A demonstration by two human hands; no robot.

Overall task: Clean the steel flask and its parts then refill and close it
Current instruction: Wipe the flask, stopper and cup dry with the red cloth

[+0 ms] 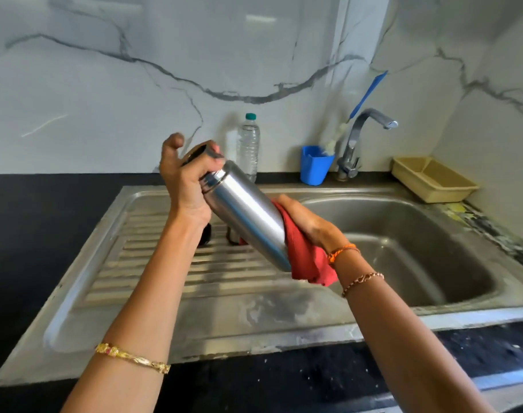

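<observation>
The steel flask (248, 213) is tilted in the air above the drainboard (153, 263), its neck up and to the left. My left hand (182, 180) grips the flask at its neck and top. My right hand (305, 222) holds a red cloth (305, 257) against the lower side of the flask body. Two small dark parts (206, 234) stand on the drainboard behind the flask, mostly hidden.
A steel sink basin (403, 248) lies to the right, with a tap (361, 135) behind it. A clear water bottle (248, 144), a blue cup (315, 165) holding a bottle brush (367, 90), and a beige tray (433, 178) stand along the marble wall. Black counter surrounds the sink.
</observation>
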